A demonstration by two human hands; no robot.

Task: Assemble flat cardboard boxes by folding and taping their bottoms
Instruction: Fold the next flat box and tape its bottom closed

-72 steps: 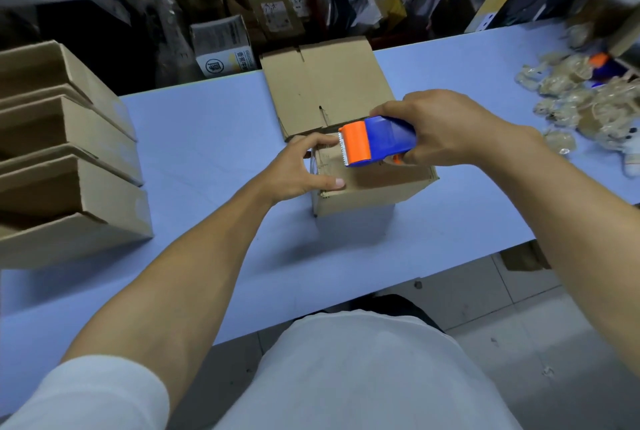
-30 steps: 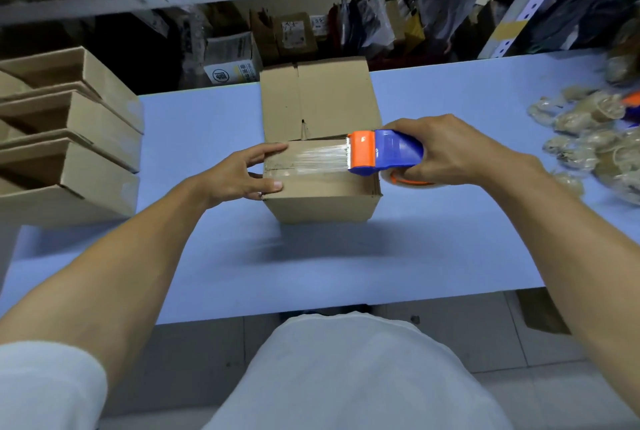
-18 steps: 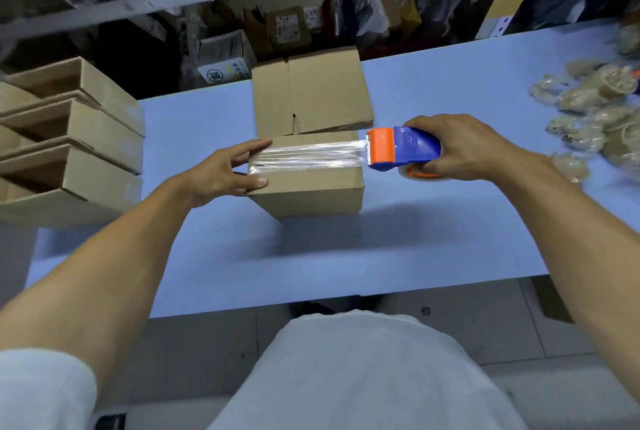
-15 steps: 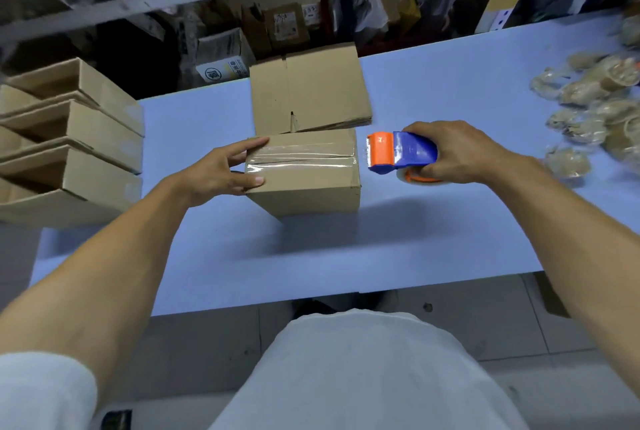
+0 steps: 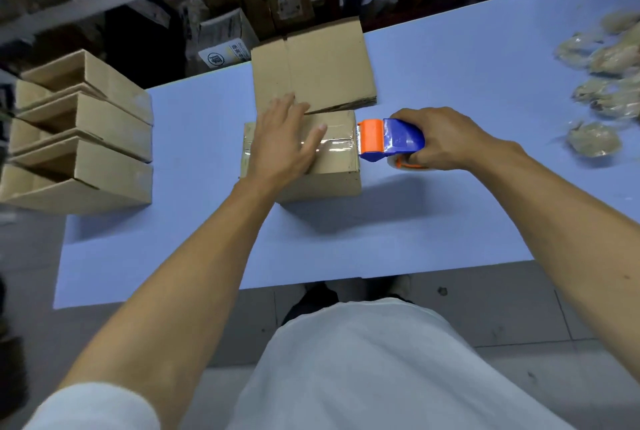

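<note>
Blue table [image 5: 450, 90] in front of cluttered storage shelves. Left hand [image 5: 282, 142] lies flat, fingers straight, pressing the top of the cardboard box [image 5: 332, 166] at the table's middle. A clear tape strip [image 5: 334, 146] runs left to right along the box's long axis. Right hand [image 5: 446, 138] grips the blue-and-orange tape dispenser [image 5: 391, 143], orange nose pointing left, touching the box's right edge. Behind lies a flat box stack [image 5: 311, 65]; assembled boxes [image 5: 86, 138] sit far left, plastic-wrapped bundles [image 5: 602, 83] far right.
</note>
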